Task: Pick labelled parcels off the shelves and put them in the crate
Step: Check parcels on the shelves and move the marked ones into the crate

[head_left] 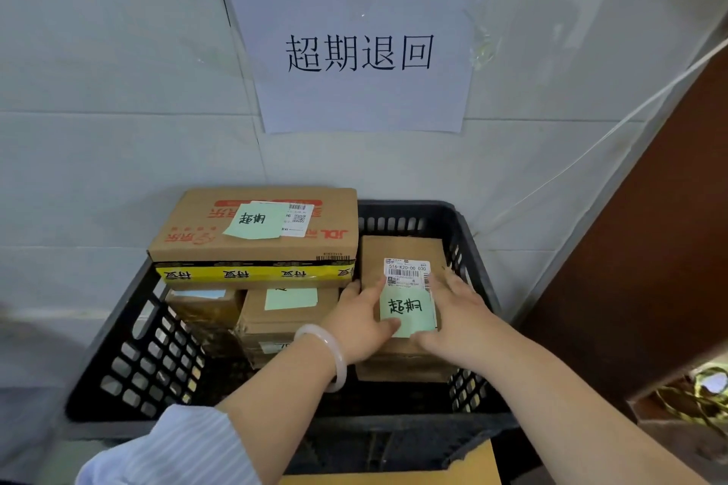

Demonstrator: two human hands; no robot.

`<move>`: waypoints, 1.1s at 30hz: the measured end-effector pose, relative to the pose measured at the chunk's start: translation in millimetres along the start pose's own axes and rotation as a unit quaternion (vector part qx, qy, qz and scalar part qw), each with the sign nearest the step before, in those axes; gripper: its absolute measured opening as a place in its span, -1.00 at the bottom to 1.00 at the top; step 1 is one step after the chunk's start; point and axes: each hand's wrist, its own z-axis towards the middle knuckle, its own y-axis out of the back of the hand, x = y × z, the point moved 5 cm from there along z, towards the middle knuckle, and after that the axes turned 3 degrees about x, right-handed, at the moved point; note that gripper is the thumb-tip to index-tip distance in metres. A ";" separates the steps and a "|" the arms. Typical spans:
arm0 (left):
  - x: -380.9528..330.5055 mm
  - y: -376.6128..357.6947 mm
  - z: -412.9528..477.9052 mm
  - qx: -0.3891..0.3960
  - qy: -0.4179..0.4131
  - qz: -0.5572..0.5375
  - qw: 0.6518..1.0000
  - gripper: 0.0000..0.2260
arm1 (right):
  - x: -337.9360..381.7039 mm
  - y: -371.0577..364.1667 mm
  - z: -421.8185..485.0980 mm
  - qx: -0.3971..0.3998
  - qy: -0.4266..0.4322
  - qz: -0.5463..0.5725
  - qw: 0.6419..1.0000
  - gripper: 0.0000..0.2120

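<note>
A black plastic crate [130, 358] stands against the white tiled wall. Inside on the right lies a small brown parcel [398, 248] with a white shipping label and a green handwritten note. My left hand [360, 321] grips its left edge, thumb on the green note. My right hand [457, 317] holds its right edge, fingers along the side. A large brown box [256, 244] with a green note and yellow tape lies across the crate's back left. Two smaller brown parcels [287, 311] sit beneath it.
A white paper sign [358, 51] with black characters is taped to the wall above the crate. A dark brown panel [646, 268] rises at the right. A yellow-brown cardboard piece [465, 465] lies at the bottom edge, in front of the crate.
</note>
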 end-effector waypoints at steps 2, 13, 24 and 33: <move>-1.6 5.5 -9.7 0.000 -0.027 0.038 0.999 -0.36 | 3.0 0.6 -16.9 -0.009 0.042 -0.028 0.999 -0.15; 0.7 -2.6 -22.9 0.054 -0.106 0.353 0.928 -0.33 | 2.6 -20.9 -29.4 0.055 0.064 -0.168 0.982 -0.36; 3.7 5.3 -28.4 0.023 -0.103 0.337 0.936 -0.31 | 4.1 -9.6 -26.6 0.012 0.076 -0.171 0.982 -0.29; 30.9 32.2 -143.0 -0.218 -0.022 0.266 0.939 -0.35 | 75.5 -20.8 -89.1 -0.080 0.298 -0.163 0.937 -0.25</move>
